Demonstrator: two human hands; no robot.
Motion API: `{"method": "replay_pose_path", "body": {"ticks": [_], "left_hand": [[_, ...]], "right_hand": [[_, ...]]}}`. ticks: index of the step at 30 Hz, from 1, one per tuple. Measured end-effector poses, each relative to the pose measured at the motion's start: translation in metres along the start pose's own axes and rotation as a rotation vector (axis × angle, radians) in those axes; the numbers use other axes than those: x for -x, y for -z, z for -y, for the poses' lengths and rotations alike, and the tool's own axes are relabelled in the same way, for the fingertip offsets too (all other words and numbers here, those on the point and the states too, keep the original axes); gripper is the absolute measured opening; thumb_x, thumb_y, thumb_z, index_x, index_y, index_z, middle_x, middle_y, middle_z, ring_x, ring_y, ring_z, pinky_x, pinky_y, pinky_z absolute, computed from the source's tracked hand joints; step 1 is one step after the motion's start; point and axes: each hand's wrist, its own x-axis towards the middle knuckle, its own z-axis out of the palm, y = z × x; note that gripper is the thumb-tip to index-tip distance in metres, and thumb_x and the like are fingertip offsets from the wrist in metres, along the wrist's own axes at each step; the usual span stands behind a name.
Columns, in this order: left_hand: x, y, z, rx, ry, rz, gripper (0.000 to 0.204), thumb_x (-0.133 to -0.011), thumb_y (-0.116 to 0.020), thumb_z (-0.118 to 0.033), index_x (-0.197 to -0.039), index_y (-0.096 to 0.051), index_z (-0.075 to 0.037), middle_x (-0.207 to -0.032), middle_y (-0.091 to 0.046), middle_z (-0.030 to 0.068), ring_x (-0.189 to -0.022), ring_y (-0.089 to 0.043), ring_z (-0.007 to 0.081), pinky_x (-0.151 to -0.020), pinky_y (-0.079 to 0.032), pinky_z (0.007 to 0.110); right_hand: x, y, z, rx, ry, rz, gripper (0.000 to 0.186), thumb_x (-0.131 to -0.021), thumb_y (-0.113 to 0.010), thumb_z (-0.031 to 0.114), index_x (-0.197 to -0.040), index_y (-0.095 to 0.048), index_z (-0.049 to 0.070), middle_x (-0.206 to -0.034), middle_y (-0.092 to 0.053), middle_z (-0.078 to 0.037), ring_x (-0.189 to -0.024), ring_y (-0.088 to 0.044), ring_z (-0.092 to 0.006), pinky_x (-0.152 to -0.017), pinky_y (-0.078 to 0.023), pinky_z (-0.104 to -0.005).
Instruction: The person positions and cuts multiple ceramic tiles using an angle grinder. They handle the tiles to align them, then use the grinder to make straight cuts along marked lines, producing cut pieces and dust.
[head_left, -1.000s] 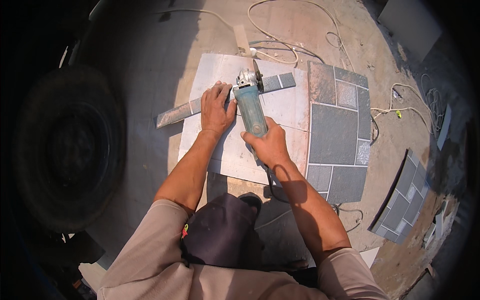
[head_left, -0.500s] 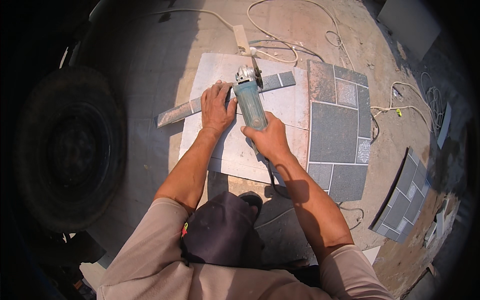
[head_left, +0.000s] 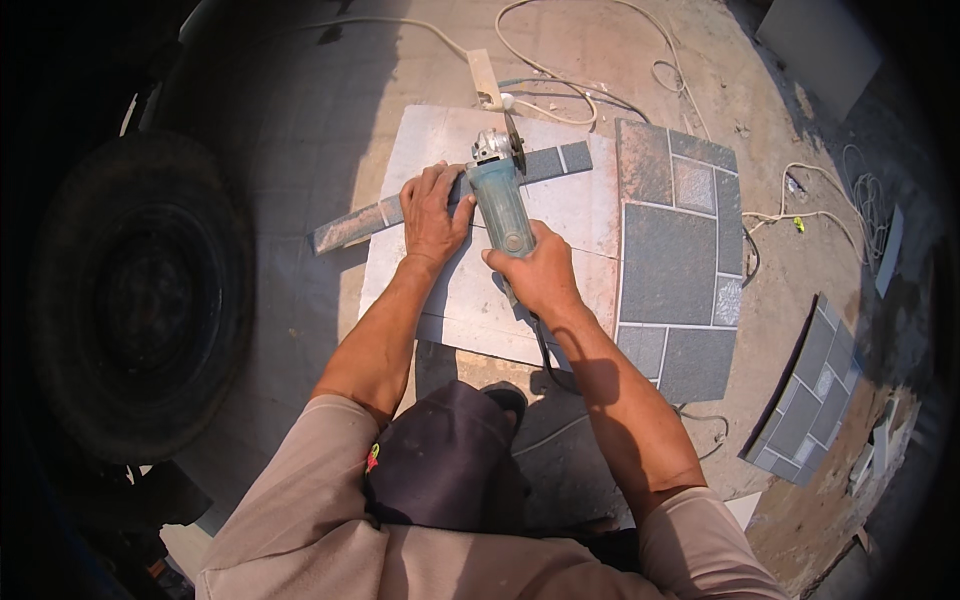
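Note:
My right hand (head_left: 543, 272) is wrapped around the rear of a teal angle grinder (head_left: 501, 207). The grinder's metal head and its upright cutting disc (head_left: 515, 143) are over a narrow grey tile strip (head_left: 545, 164). My left hand (head_left: 432, 215) presses on that strip just left of the grinder head, fingers curled over it and thumb beside the tool. The strip lies slantwise across a pale upturned tile (head_left: 437, 130), its left end jutting past the edge. Whether the disc touches the strip is hard to make out.
A grey stone-patterned tile (head_left: 665, 265) lies on the right, and a similar one (head_left: 808, 395) leans farther right. A cream power strip (head_left: 484, 80) and loose cables (head_left: 680, 70) lie beyond the work. A large vehicle wheel (head_left: 145, 298) stands at left.
Hardly anything differs. The grinder and both hands keep nearly the same place on the strip.

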Motion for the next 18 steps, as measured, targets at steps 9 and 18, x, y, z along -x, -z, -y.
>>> {"method": "replay_pose_path", "body": {"ticks": [9, 18], "left_hand": [[0.001, 0.000, 0.003, -0.030, -0.009, 0.004, 0.053, -0.094, -0.077, -0.027, -0.144, -0.067, -0.014, -0.148, -0.064, 0.0175, -0.139, -0.057, 0.0335, -0.124, -0.030, 0.047], [0.001, 0.001, 0.002, -0.044, -0.006, 0.020, 0.052, -0.095, -0.076, -0.027, -0.145, -0.067, -0.015, -0.149, -0.064, 0.0176, -0.139, -0.056, 0.0337, -0.124, -0.030, 0.047]], "right_hand": [[0.010, 0.001, -0.004, 0.004, -0.001, 0.000, 0.052, -0.081, -0.086, 0.028, -0.116, -0.071, -0.008, -0.092, -0.079, -0.025, -0.083, -0.080, -0.0350, -0.080, -0.062, -0.0434], [0.015, 0.000, -0.011, 0.004, 0.005, -0.006, 0.053, -0.081, -0.087, 0.028, -0.117, -0.072, -0.008, -0.093, -0.079, -0.025, -0.084, -0.080, -0.0347, -0.080, -0.062, -0.0435]]}}
